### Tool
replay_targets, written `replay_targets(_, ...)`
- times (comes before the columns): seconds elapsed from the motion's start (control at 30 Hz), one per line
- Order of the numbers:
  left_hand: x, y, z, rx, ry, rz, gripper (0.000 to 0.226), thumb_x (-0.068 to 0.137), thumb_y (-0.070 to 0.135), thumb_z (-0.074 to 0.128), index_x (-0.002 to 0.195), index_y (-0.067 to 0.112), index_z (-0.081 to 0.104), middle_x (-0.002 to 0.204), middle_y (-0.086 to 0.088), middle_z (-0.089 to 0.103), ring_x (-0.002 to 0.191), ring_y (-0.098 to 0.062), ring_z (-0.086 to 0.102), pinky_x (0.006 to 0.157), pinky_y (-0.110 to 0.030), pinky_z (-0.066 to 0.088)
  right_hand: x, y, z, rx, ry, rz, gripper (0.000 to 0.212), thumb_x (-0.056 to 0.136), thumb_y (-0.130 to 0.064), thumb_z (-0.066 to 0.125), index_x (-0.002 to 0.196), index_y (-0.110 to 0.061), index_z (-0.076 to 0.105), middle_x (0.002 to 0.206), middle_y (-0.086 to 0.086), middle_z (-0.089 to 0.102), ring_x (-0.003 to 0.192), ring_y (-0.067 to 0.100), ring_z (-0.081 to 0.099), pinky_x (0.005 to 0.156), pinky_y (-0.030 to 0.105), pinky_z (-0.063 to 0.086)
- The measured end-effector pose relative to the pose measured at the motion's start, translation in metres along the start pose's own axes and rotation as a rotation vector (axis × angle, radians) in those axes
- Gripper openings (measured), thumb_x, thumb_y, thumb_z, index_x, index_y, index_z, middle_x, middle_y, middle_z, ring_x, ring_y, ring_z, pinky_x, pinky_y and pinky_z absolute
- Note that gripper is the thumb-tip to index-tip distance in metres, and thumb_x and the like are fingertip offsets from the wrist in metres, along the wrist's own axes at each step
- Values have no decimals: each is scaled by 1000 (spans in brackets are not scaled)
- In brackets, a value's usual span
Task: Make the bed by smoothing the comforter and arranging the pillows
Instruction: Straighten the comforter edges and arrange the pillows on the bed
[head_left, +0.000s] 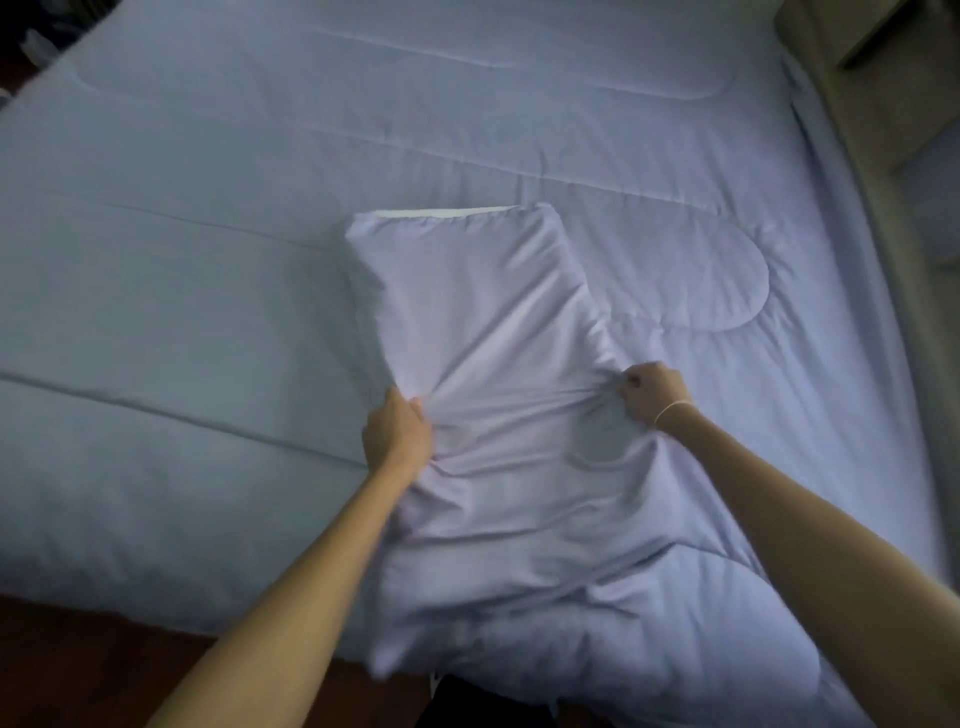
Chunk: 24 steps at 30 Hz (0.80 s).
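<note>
I have a pale lilac pillow (467, 322) lying lengthwise on the comforter (182, 234), its far end pointing away from me and its near end hanging over the bed's edge toward my body. My left hand (397, 434) pinches the pillowcase fabric at the pillow's left side, fingers pressed together on a bunch of cloth. My right hand (652, 392) is closed in a fist on the fabric at the right side, a thin band (670, 408) around its wrist. Between the two grips the case is pulled taut, with creases running across from one hand to the other. At the far end a strip of white inner pillow (441, 212) shows at the case's opening. The comforter spreads mostly flat over the bed, its stitched quilting lines visible, with dark wooden floor (78, 670) at lower left
</note>
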<state>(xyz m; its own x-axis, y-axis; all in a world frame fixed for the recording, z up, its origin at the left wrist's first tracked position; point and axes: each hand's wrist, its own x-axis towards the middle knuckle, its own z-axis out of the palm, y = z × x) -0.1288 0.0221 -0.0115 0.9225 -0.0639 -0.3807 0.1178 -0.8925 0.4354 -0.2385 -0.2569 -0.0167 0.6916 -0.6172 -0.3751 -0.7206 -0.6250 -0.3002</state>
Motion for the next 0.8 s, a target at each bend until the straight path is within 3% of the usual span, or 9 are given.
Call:
replay_targets(0.1, -82, 10, 46, -172, -250, 84, 30, 99, 20, 42, 122, 2, 50, 121, -27, 58, 107, -36, 60, 92, -41, 42, 23, 26, -42, -61, 162, 38, 24, 90, -15, 55, 103, -5, 72, 111, 26, 67, 104, 44, 60, 87, 40, 46)
replay_targets(0.17, -132, 28, 67, -354, -511, 152, 9, 98, 15, 43, 96, 16, 52, 94, -20, 66, 69, -26, 69, 78, -49, 52, 33, 45, -72, -26, 296, 105, 22, 88, -11, 57, 103, -7, 73, 109, 24, 68, 103, 43, 61, 89, 40, 47)
replay_targets(0.2, -144, 38, 76, -362, -528, 242, 14, 98, 15, 43, 87, 20, 50, 85, -16, 66, 58, -23, 67, 71, -48, 55, 36, 51, -85, 3, 346, 130, 21, 85, -9, 60, 100, -9, 74, 108, 23, 69, 103, 42, 62, 90, 40, 47)
replay_targets(0.3, -126, 61, 68, -123, -246, 472, 16, 94, 23, 47, 91, 17, 61, 88, -15, 71, 81, -35, 66, 70, -40, 50, 33, 54, -92, 31, 365, 48, 23, 85, -6, 58, 102, -10, 72, 111, 21, 69, 104, 41, 61, 96, 41, 44)
replay_targets(0.43, -24, 57, 37, -101, 94, 391, 21, 91, 27, 53, 102, 12, 61, 105, -18, 64, 100, -37, 60, 78, -40, 46, 6, 57, -32, -70, 170, -14, 51, 89, -36, 61, 135, -16, 51, 146, 17, 42, 135, 33, 37, 110, 47, 28)
replay_targets(0.53, 32, 35, 31, 157, 50, 155, 75, 80, 61, 57, 133, 11, 42, 136, -21, 44, 124, -41, 42, 101, -50, 33, -20, 60, 26, -163, 14, 54, 63, 94, -57, 34, 149, -33, 15, 161, 2, 2, 148, 31, 2, 113, 63, 7)
replay_targets(0.6, 41, 23, 42, 189, -70, 55, 93, 75, 73, 52, 140, 10, 32, 141, -22, 41, 127, -42, 41, 103, -51, 31, -33, 55, 46, -154, 21, 57, 61, 96, -58, 19, 151, -35, 4, 161, 1, -7, 148, 32, -9, 115, 62, -2)
replay_targets(0.7, 33, 16, 63, 95, -104, 116, 62, 92, 54, 43, 133, 7, 41, 128, -27, 53, 116, -43, 52, 94, -45, 42, -36, 50, 47, -154, 45, 14, 65, 95, -62, 16, 151, -35, 0, 161, 0, -9, 148, 31, -9, 117, 58, -4)
replay_targets(0.8, 43, 12, 50, 139, 100, 159, 37, 100, 27, 35, 113, 1, 57, 114, -30, 61, 105, -45, 59, 87, -46, 47, -37, 51, 38, -128, 55, -57, 65, 95, -61, 20, 151, -35, -1, 162, 0, -9, 149, 26, -8, 119, 54, 0)
